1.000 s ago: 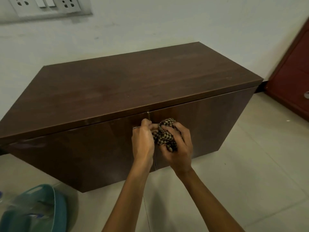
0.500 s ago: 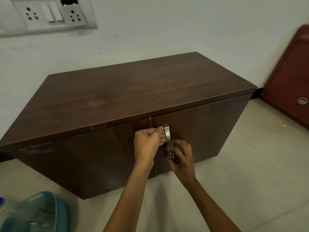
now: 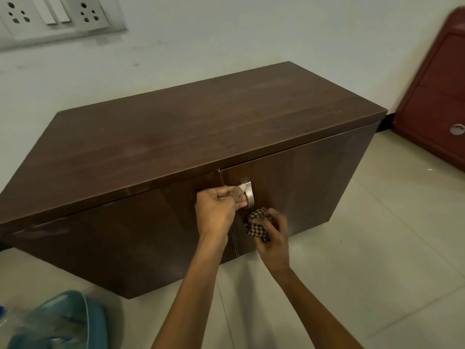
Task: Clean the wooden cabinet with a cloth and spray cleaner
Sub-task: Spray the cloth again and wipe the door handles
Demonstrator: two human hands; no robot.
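A low dark wooden cabinet with two front doors stands on the floor against the wall. My left hand curls its fingers round the metal handle of the right door, near the seam between the doors. Just below the handle, my right hand grips a bunched brown-and-cream checked cloth against the right door. The right door's top edge shows a thin gap beside the left door. No spray cleaner is visible.
A teal plastic basket holding clear plastic sits on the floor at the lower left. A red-brown cabinet stands at the right. A socket and switch panel is on the wall above. Pale floor tiles spread to the right.
My right hand slid the cloth down off the handle to the door below it. My left hand shifted right and took hold of the uncovered handle. The camera drew closer.
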